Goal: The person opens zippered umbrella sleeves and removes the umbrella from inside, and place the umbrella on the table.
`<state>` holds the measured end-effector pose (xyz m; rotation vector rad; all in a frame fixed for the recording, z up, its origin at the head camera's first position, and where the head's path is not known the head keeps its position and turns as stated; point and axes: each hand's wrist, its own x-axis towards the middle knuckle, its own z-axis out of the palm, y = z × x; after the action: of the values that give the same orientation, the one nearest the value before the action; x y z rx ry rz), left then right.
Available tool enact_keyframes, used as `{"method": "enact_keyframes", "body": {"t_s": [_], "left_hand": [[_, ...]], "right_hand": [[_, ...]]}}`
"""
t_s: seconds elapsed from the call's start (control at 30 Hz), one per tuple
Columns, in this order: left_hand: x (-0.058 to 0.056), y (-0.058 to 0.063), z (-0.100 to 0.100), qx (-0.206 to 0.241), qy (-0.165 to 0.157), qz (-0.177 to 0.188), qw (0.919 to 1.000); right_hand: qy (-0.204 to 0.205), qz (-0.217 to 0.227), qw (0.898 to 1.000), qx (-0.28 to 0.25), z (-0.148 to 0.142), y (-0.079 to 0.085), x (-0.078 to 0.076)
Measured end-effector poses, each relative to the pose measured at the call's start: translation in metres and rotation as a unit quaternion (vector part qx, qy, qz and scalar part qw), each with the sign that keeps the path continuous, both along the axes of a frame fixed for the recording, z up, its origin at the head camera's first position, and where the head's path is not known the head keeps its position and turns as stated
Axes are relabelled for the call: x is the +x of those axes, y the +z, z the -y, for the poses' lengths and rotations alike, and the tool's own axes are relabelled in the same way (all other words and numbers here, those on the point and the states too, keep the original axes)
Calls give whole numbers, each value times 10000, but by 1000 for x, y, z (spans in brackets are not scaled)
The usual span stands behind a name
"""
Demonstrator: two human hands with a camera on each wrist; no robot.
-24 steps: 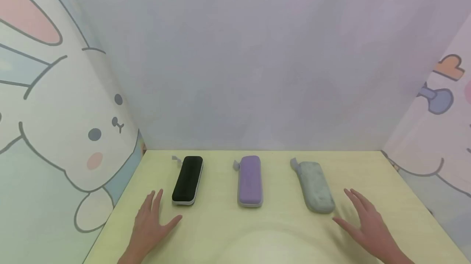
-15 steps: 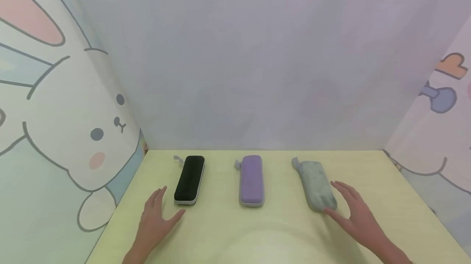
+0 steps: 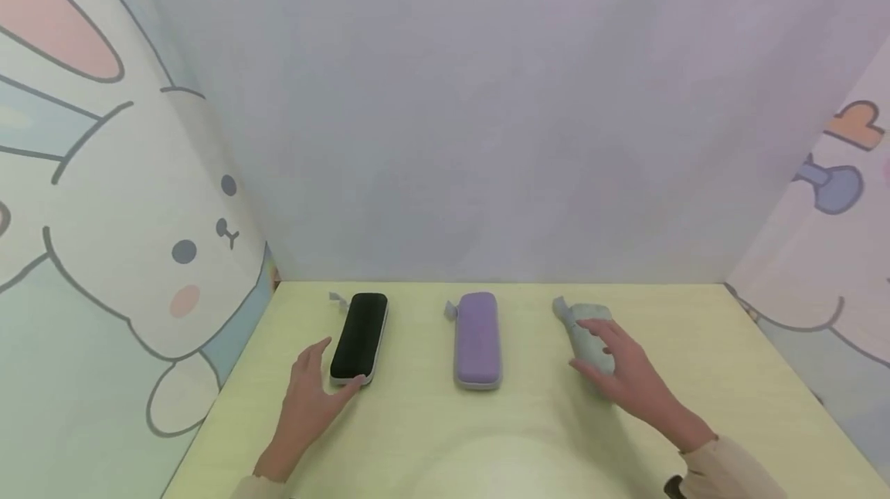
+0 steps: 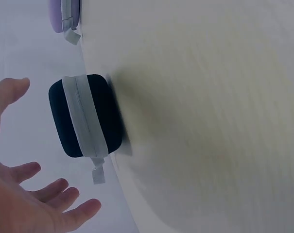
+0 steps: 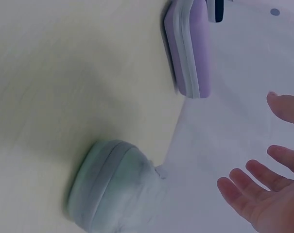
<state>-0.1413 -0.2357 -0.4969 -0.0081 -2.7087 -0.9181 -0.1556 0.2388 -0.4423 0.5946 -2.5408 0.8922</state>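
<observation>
Three zippered cases lie in a row on the pale yellow table. My left hand is spread beside the black case, its thumb overlapping the near end in the head view. In the left wrist view that case shows a light zipper band and a pull tab, with my fingers apart from it. My right hand hovers over the grey-green plush case, covering its near part in the head view. The right wrist view shows that plush case with the fingers held off it. Between the two lies the purple case.
A plain pale backdrop rises behind the table's far edge. Side panels carry cartoon prints, with a white rabbit on the left. Each case has a small grey tab at its far left corner.
My right hand has moved left and forward from beside the plush case to over it. The left hand has moved slightly right and forward towards the black case. The cases rest where they were.
</observation>
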Motion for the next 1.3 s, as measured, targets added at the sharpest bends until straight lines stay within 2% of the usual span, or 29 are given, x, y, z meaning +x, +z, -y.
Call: {"method": "enact_keyframes", "body": {"t_s": [0.13, 0.27, 0.57, 0.8, 1.1, 1.3], "left_hand": [[-5, 1, -4, 41, -42, -50, 10000], [-9, 6, -7, 1, -74, -76, 9999], [-16, 11, -12, 163, 4, 220, 9996], [-26, 12, -19, 145, 52, 317, 9994], [-38, 11, -25, 17, 227, 555, 9982], [-45, 13, -29, -85, 357, 696, 9969]], "right_hand": [[200, -42, 9997, -95, 14, 3, -16], [338, 67, 9992, -200, 28, 7, -25], [583, 692, 9955, -272, 59, 13, -39], [786, 821, 9930, -309, 89, 21, -50], [1074, 860, 9901, -287, 127, 22, -71], [1294, 1156, 9841, -377, 155, 24, -83]]}}
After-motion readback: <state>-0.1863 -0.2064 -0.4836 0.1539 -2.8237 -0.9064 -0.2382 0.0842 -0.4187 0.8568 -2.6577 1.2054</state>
